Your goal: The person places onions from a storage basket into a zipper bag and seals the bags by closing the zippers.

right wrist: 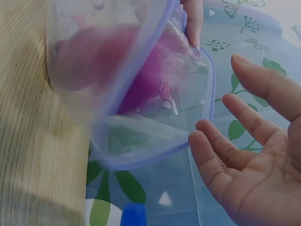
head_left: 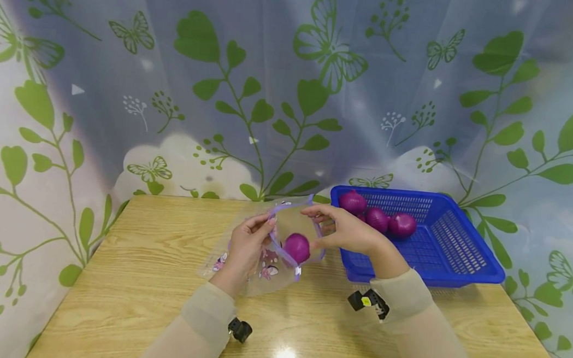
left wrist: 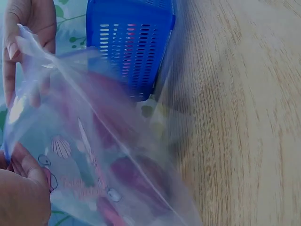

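Observation:
A clear zip bag (head_left: 280, 286) with a purple rim and pink printed figures is held tilted over the table, its mouth spread wide. My left hand (head_left: 247, 246) pinches the rim on the left side. A red onion (head_left: 297, 248) lies at the mouth; in the right wrist view it appears blurred inside the bag. Deeper in, the left wrist view shows another dark red onion (left wrist: 141, 181) through the plastic. On the other side of the mouth is my right hand (right wrist: 254, 160), fingers spread and holding nothing, fingertips close to the rim; contact is unclear.
A blue plastic basket (head_left: 494, 273) stands at the right on the wooden table (head_left: 113, 278), with several red onions (head_left: 376, 220) in its left end. Behind hangs a leaf-and-butterfly patterned cloth (head_left: 284, 47). Small black cameras (head_left: 240, 329) sit at both wrists.

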Tool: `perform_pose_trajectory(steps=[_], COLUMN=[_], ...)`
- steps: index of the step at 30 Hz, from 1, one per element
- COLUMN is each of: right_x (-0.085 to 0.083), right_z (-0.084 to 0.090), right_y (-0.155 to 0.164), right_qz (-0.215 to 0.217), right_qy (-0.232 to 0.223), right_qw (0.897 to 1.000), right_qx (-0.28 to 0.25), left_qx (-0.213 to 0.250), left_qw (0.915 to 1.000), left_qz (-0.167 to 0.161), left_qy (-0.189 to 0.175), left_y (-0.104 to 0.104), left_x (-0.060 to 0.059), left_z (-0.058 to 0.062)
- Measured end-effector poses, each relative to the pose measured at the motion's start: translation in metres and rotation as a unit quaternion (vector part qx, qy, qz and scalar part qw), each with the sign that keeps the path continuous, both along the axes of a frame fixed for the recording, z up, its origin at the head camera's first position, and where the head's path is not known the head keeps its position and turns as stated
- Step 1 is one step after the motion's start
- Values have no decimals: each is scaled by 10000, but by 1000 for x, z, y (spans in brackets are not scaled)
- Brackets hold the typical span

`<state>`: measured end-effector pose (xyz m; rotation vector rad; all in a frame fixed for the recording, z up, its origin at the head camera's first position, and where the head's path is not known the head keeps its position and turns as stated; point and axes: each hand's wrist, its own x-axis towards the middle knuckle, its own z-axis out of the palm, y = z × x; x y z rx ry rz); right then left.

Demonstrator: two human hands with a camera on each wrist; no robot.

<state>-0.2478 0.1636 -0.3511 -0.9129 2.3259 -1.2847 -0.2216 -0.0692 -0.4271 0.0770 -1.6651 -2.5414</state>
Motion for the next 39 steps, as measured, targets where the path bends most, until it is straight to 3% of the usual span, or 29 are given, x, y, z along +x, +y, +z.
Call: perform_pose_trajectory(steps=[11, 39], right_x=[-2, -2], right_z=[5, 27], right_y=[12, 41], right_qz=[-206, -689], right_qy=[208, 233], right_qw=[9996, 9973], right_qx=[43, -59], left_qx=[347, 293], left_qw=[9994, 9996], left_qz=[-13, -3], left_qy=[-2, -54], left_y=[-1, -4], left_x=[1, 2], left_z=[0, -1])
